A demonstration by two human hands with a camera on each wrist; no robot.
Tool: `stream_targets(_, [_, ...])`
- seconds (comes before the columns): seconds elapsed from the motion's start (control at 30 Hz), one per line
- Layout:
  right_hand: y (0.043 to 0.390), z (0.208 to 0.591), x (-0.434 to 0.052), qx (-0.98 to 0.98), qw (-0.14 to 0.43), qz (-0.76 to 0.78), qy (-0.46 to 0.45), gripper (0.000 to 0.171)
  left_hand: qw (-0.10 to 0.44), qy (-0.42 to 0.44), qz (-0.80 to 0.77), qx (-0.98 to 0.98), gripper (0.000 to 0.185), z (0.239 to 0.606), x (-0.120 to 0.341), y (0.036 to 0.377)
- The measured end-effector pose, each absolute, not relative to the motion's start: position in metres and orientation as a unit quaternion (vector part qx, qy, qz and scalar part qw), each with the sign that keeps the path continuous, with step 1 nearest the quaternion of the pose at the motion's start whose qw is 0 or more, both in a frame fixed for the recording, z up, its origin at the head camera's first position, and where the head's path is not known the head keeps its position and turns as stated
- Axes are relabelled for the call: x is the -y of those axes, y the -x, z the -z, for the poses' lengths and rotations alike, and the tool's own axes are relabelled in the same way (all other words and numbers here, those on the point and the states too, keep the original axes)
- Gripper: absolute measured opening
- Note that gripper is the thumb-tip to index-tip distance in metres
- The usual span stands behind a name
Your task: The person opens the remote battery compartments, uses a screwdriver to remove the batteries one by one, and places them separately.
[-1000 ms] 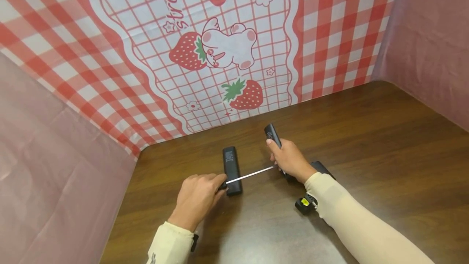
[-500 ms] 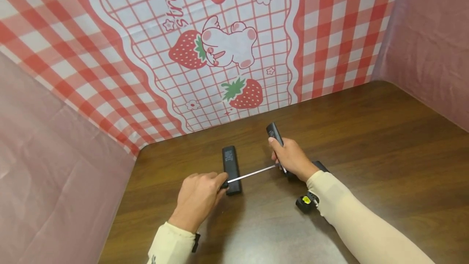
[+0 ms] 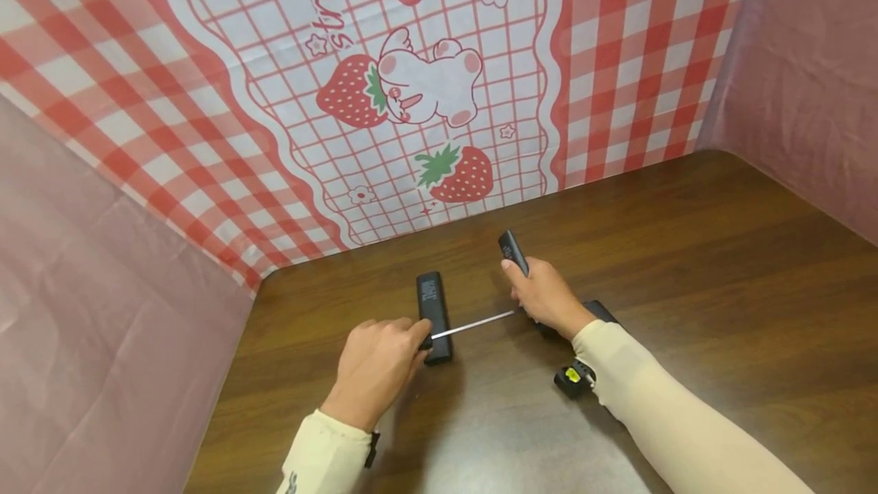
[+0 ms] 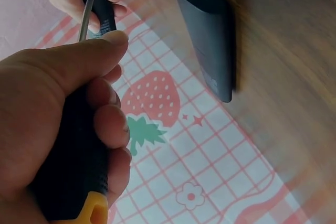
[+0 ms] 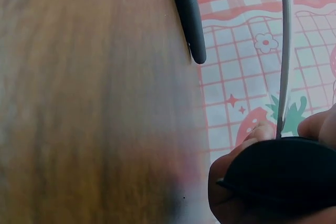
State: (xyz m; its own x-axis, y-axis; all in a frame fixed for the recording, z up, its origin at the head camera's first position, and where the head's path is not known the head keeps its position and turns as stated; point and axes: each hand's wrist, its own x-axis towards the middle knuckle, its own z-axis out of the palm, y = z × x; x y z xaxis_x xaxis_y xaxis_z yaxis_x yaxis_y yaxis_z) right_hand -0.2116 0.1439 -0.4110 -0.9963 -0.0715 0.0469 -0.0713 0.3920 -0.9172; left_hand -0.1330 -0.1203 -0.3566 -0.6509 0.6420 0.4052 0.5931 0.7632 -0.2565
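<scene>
Hardly anything has shifted since a second ago: both hands sit where they were at lower centre of the head view, the left one drawn a shade closer to the flat remote.

The left hand [image 3: 376, 368] is curled tight round the black-and-yellow handle of a screwdriver [image 4: 79, 182], thumb lying along the top. Its thin silver metal shaft [image 3: 473, 324] runs right and slightly up across the frame to the right hand [image 3: 545, 297]. That hand is wrapped round a slim black remote control [image 3: 513, 252], tilted with its top end poking out above the fingers; the shaft tip meets this remote inside the grip, and the exact contact is hidden.

A second black rectangular remote [image 3: 434, 316] lies flat on the dark brown wooden table [image 3: 720, 265], just beside the left knuckles, under the shaft.

Open wood stretches across the right half of the frame and along the bottom centre. Towards the upper left, the table's back edge meets a red-and-white checked strawberry cloth [image 3: 425, 90], not far behind the remotes. Plain pink sheets [image 3: 103, 341] close the left and right sides; the table's left edge runs near the left sleeve.
</scene>
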Motion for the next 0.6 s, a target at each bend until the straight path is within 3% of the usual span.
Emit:
stream_targets(0.3, [0.2126,0.4104,-0.1448,-0.833,0.006,0.552,0.039,0.045,0.217,0.330,-0.051,0.917,0.025,0.3568,0.1204,0.1361])
stream_targets(0.6, [0.2133,0.4111,-0.1475,-0.810,0.018,0.586,0.018,0.049,0.248,0.350,-0.045,0.902,0.026,0.3629,0.1239,0.1412])
